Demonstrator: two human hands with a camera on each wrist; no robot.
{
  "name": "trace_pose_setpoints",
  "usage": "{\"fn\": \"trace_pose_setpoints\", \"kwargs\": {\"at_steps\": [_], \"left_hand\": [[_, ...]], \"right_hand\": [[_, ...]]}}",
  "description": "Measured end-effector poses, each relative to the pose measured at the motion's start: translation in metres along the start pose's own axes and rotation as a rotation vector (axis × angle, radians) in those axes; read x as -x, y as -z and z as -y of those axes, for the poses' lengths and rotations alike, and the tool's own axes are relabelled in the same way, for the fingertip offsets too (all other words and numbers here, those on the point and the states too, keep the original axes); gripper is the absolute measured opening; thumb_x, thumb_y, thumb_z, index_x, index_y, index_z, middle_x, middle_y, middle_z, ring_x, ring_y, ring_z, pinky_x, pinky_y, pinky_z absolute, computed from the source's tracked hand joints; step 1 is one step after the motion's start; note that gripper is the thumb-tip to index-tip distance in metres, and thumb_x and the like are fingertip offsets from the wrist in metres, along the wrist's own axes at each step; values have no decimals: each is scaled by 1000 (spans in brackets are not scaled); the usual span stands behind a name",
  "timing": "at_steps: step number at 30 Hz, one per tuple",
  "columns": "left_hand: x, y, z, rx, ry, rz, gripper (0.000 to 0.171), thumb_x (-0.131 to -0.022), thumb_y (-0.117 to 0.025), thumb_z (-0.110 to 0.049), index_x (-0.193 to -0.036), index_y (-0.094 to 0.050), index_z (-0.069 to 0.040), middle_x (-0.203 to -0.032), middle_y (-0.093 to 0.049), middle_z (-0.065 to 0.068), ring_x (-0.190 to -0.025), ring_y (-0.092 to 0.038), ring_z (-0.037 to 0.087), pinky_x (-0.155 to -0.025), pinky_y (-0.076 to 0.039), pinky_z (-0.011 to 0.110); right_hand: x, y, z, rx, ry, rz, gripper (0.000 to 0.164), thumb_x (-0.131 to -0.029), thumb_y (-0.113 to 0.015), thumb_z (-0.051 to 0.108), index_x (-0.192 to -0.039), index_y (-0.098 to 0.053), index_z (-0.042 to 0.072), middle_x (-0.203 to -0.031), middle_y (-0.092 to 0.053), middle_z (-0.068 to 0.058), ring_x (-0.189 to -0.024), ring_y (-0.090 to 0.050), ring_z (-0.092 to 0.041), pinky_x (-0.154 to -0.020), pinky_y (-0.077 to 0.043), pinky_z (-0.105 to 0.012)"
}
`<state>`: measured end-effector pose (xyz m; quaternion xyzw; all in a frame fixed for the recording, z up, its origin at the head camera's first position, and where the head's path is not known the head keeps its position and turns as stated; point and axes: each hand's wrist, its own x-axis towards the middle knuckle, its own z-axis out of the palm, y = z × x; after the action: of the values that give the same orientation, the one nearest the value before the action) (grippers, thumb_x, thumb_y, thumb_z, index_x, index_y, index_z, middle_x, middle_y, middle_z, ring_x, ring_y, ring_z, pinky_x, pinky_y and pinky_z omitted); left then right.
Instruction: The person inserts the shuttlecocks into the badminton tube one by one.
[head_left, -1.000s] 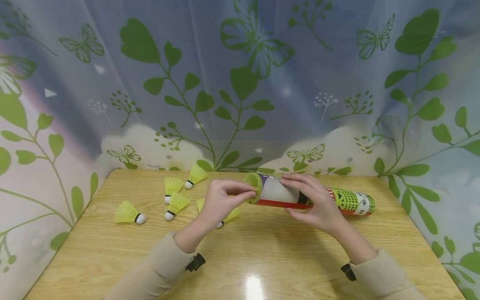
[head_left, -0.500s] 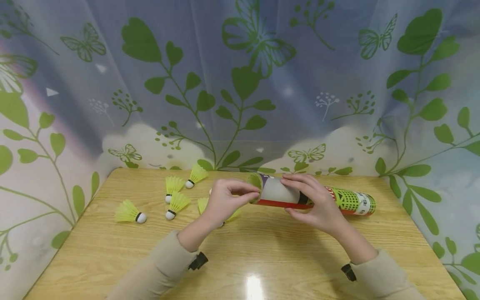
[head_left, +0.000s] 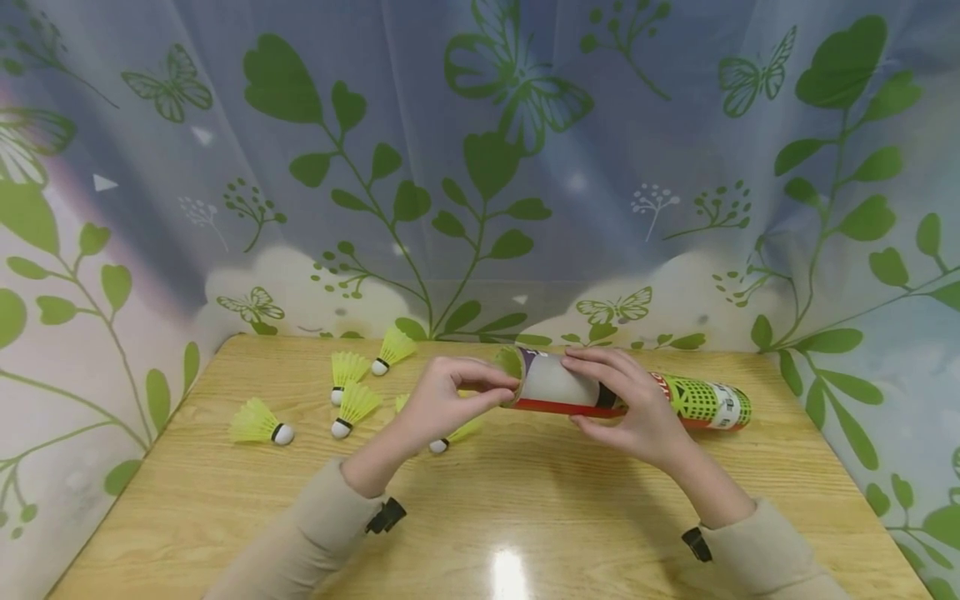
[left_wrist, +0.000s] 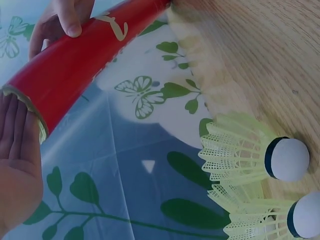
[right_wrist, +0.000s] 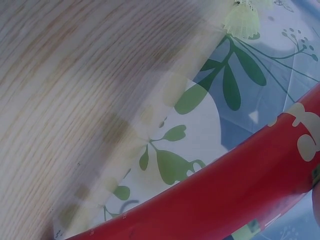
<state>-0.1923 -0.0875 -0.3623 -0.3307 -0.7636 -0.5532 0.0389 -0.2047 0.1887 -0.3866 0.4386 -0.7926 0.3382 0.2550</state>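
Note:
My right hand (head_left: pixel 637 408) grips a red, green and grey shuttlecock tube (head_left: pixel 558 385) from above, fingers across the top and thumb along the near side. The tube lies tilted, its mouth to the left. At that mouth my left hand (head_left: pixel 450 400) has its thumb and fingertips. In the left wrist view the left fingers (left_wrist: pixel 15 125) look straight and reach the rim, where a pale yellow edge shows. Whatever lies deeper in the tube is hidden. Under the left wrist lies a yellow shuttlecock (head_left: pixel 459 432), partly covered.
More yellow shuttlecocks with white tips lie on the left of the wooden table (head_left: pixel 480 517): one apart (head_left: pixel 258 422), one in the front of a group (head_left: pixel 356 408), and one at the back (head_left: pixel 393 348). A patterned curtain (head_left: pixel 480 208) borders the table's back and sides.
The yellow skirt that stuck out of the tube's mouth a second ago now shows less. My left hand has shifted slightly at the mouth. The right hand and the tube stay in place.

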Motion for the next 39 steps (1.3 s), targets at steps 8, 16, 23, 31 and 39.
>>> {"fn": "trace_pose_setpoints", "kwargs": {"at_steps": [8,16,23,31,39], "left_hand": [[5,9,3,22,-30,-16,16,-86,-69,-7,-101,-73,-9,-99,-73,6,-88,-69,12,-78,-57,30],[15,30,11,11,-52,-47,15,-87,-69,-13,-101,-73,-10,-99,-73,4,-91,-69,13,-78,-57,31],[26,53,17,-77,-16,-94,14,-87,-70,-18,-101,-73,-17,-101,-72,-2,-93,-67,10,-81,-56,31],[43,79,25,-112,-3,-216,12,-83,-72,-9,-95,-74,-10,-95,-72,6,-85,-68,10,-76,-57,26],[70,107,22,-166,92,-321,15,-85,-69,-4,-99,-72,-2,-96,-72,13,-84,-69,11,-73,-56,20]], "right_hand": [[-1,0,-1,5,0,-7,67,-67,-80,10,-130,-56,9,-131,-54,-11,-120,-50,-23,-98,-39,-16],[-1,1,0,-2,4,-13,66,-68,-79,12,-130,-56,9,-131,-55,-12,-120,-49,-23,-100,-37,-16],[-2,2,-1,-47,31,-38,66,-66,-80,7,-128,-57,4,-129,-55,-16,-120,-50,-26,-102,-38,-17],[-2,3,0,-24,32,-45,66,-66,-79,8,-128,-57,5,-128,-56,-16,-117,-51,-23,-100,-38,-16],[0,2,-2,-3,16,-30,66,-67,-79,10,-129,-57,8,-129,-56,-14,-119,-50,-22,-101,-37,-17]]}}
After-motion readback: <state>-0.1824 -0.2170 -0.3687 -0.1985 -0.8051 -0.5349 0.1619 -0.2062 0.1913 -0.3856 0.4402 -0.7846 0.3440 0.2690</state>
